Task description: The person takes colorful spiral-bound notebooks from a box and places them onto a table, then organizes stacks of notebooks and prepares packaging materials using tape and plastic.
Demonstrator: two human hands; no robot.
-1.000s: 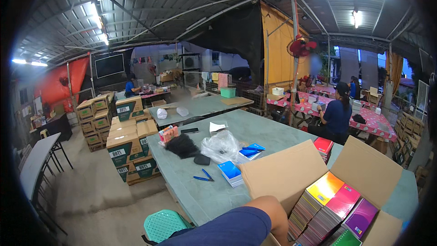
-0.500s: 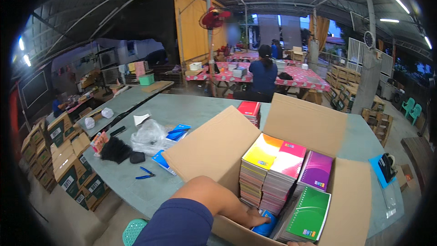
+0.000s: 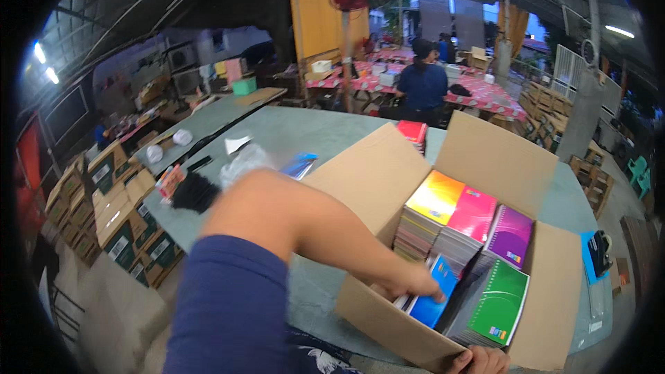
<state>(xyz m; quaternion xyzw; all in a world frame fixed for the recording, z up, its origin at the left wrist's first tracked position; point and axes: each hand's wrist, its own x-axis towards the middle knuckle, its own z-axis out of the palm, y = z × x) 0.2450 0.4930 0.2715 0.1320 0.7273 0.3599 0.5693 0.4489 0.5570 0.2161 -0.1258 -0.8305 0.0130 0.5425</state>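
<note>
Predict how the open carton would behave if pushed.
The carton probably feels heavy, since notebook stacks fill much of it. Its outspread cardboard flaps would likely swing easily. Its broad, low shape makes tipping seem unlikely.

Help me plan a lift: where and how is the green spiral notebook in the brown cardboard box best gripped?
Probably pinch the green spiral notebook by its left edge, coming from above left: that edge faces a dark gap beside the blue rectangular notebook, and the cover lies exposed.
</note>
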